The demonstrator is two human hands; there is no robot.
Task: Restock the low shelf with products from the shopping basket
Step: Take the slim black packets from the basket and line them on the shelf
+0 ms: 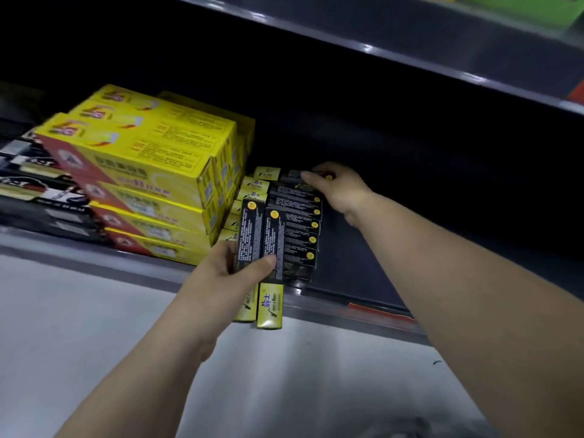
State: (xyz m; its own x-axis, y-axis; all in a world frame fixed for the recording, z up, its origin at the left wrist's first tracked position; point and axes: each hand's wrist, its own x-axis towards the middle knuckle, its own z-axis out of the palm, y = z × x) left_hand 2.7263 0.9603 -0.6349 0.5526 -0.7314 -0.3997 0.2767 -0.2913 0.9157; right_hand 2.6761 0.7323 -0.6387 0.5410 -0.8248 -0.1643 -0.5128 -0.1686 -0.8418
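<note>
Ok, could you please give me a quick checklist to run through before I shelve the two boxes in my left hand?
1. Left hand holds the two small black boxes, thumb across them: ok.
2. Right hand clear of the row: not ok, its fingers curl on the rear box.
3. Row of black boxes lined up: ok.
4. Free room on the low shelf to the right of the row: ok.
5. Yellow boxes stacked on the left, not spilling into the row: ok.
6. Stock left in the shopping basket: cannot tell, it is out of view.
</note>
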